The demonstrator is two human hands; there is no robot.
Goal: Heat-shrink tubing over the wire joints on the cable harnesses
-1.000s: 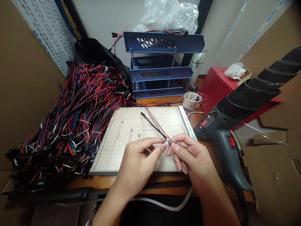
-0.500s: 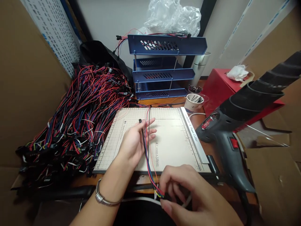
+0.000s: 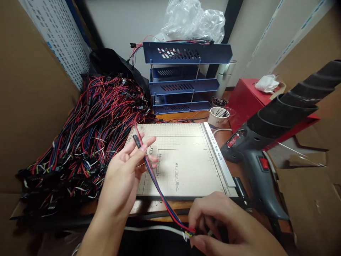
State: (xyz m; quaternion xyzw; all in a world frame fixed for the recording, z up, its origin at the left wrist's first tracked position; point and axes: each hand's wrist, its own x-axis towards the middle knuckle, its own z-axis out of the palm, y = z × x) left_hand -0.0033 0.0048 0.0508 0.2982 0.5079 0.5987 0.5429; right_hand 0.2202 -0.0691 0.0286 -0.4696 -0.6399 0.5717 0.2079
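Observation:
A wire harness (image 3: 161,193) of red, blue and black wires stretches between my two hands. My left hand (image 3: 121,174) pinches its far part between thumb and fingers, near a black sleeve-like piece (image 3: 136,141) on the wires, over the left side of the paper cutter board (image 3: 186,160). My right hand (image 3: 217,224) is closed on the near end, where yellow and white wires show, in front of the board's near edge. Whatever connector sits at that end is mostly hidden by my right fingers.
A big heap of wire harnesses (image 3: 98,117) lies at left. Behind the board stand a blue tiered rack (image 3: 183,86) and a paper cup (image 3: 218,115) of thin black pieces. At right are a heat gun (image 3: 255,160) and a red box (image 3: 243,92).
My left hand has moved left and nearer, drawing the wires into a slanted bundle and now pinching them. My right hand has shifted slightly right, still holding the near end.

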